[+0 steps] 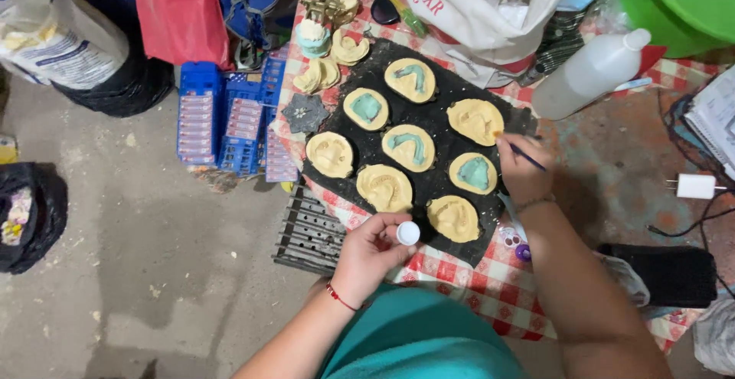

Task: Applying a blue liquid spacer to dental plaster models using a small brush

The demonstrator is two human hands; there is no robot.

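Teal garment, red string bracelet on left wrist, thin band on right.

My left hand [366, 253] curls loosely, thumb and fingers pinched; my right hand [522, 168] reaches forward, fingers seemingly pinched, wrist bent.

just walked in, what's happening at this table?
A person is working over a black mat that holds eight cream plaster dental casts, four with teal patches. The right hand holds a thin brush with its tip at the right-most cast. The left hand holds a small white cap at the mat's near edge. A white squeeze bottle lies beside the mat.
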